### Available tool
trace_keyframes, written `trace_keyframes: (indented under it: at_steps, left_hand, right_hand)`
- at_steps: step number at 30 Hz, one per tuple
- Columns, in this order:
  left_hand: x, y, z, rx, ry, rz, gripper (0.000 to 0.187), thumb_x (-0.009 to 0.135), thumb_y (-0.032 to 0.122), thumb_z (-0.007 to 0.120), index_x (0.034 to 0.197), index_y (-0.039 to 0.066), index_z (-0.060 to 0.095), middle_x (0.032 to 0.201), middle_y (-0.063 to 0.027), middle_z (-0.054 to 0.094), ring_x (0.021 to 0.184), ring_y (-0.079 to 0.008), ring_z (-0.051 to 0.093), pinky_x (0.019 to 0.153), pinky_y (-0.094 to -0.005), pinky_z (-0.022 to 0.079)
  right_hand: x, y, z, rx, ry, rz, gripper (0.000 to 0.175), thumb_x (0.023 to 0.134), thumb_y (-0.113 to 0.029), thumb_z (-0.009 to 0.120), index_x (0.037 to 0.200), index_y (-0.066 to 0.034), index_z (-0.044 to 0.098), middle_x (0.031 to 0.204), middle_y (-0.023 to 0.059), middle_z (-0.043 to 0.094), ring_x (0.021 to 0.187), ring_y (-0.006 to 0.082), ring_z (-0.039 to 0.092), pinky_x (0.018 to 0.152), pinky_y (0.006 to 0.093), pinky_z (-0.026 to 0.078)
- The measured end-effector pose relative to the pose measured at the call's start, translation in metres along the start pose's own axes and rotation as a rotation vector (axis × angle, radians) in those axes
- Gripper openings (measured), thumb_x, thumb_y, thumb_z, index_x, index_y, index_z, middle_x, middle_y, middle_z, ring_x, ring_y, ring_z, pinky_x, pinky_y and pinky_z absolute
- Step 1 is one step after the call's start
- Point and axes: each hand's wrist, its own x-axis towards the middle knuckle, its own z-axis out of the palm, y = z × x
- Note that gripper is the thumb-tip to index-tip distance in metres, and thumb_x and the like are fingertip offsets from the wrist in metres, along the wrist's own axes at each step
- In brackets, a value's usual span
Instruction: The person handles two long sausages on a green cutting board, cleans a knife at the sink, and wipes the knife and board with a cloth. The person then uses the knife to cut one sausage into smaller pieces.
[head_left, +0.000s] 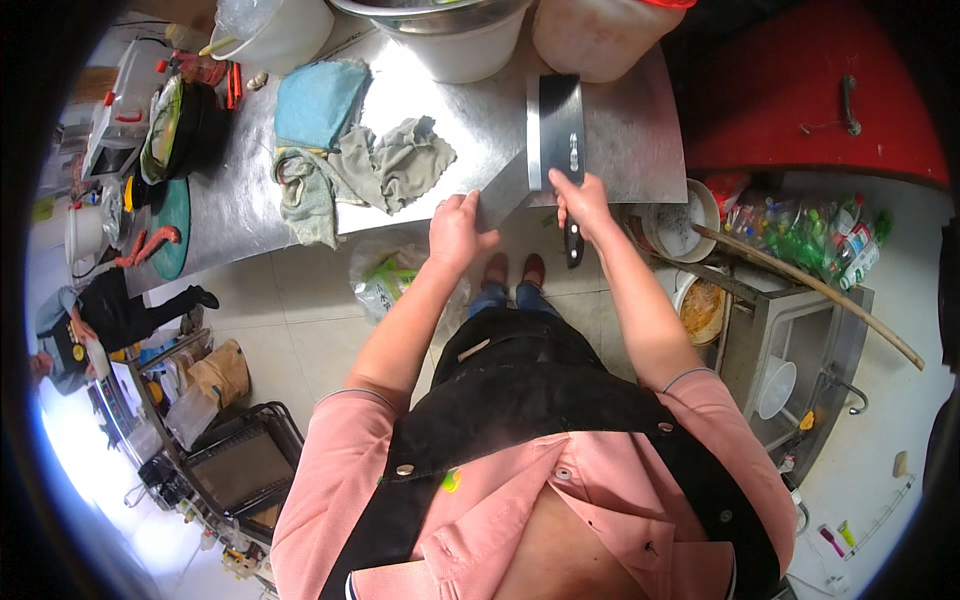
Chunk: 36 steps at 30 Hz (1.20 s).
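My right hand (583, 204) grips a Chinese cleaver (556, 131) near where the blade joins its dark riveted handle. The broad blade points away from me over the right part of a stainless steel table (480, 169). At the table's front edge is my left hand (456, 231), its thumb spread from the fingers and nothing seen in it; whether the fingertips touch the metal I cannot tell. Left of that hand lie crumpled grey-green cloths (401, 161) and a folded blue cloth (316, 103).
A white tub with a steel bowl (457, 37) and a plastic container (600, 37) stand at the table's back. To the right are a sink (795, 360), a wooden stick (810, 281) and bagged bottles (817, 232). Another person (90, 330) is at far left.
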Motion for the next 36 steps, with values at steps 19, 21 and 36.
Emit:
trace_keyframes:
  at_steps: [19,21,36]
  left_hand:
    - [0.001,0.002,-0.004,0.017,-0.03,-0.021,0.074,0.054,0.026,0.081,0.119,0.002,0.057,0.101,-0.0151,0.06,0.094,-0.0328,0.057,0.085,-0.0383,0.047]
    - [0.0,0.001,-0.003,0.006,-0.031,-0.022,0.073,0.054,0.026,0.081,0.119,0.002,0.057,0.101,-0.015,0.06,0.094,-0.0329,0.057,0.085,-0.0383,0.047]
    - [0.001,0.0,-0.001,0.053,-0.035,-0.01,0.074,0.055,0.03,0.08,0.119,0.002,0.055,0.101,-0.0138,0.06,0.094,-0.0309,0.057,0.084,-0.0375,0.048]
  right_hand:
    - [-0.049,0.011,-0.017,-0.129,-0.072,0.139,0.03,0.085,-0.026,0.066,0.071,-0.0033,0.051,0.054,0.0027,0.048,0.037,0.0121,0.045,0.034,0.0293,0.038]
    - [-0.082,0.028,-0.029,-0.193,-0.092,0.16,0.03,0.085,-0.025,0.066,0.071,-0.0035,0.05,0.054,0.0025,0.049,0.037,0.0115,0.045,0.034,0.0291,0.037]
    - [-0.056,0.032,-0.014,-0.054,-0.07,0.159,0.032,0.086,-0.03,0.066,0.07,-0.0069,0.051,0.054,0.0004,0.048,0.038,0.011,0.046,0.035,0.0277,0.039]
